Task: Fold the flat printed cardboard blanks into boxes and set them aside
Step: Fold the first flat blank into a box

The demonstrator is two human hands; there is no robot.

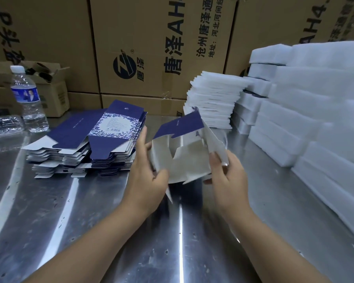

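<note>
Both hands hold one half-opened cardboard blank (184, 160) above the steel table (90, 221). Its grey inside faces me and a dark blue printed flap sticks up at the back. My left hand (149, 170) grips the blank's left wall, thumb curled over the front edge. My right hand (227, 170) pinches the right wall and an end flap. A stack of flat blue and white printed blanks (94, 137) lies on the table to the left, close to my left hand.
A water bottle (28, 99) stands at the left, beside crumpled clear plastic (4, 123) and a small open carton (45, 82). Stacks of white foam pads (213, 99) and larger foam blocks (315, 119) fill the right. Big brown cartons (151, 48) wall the back.
</note>
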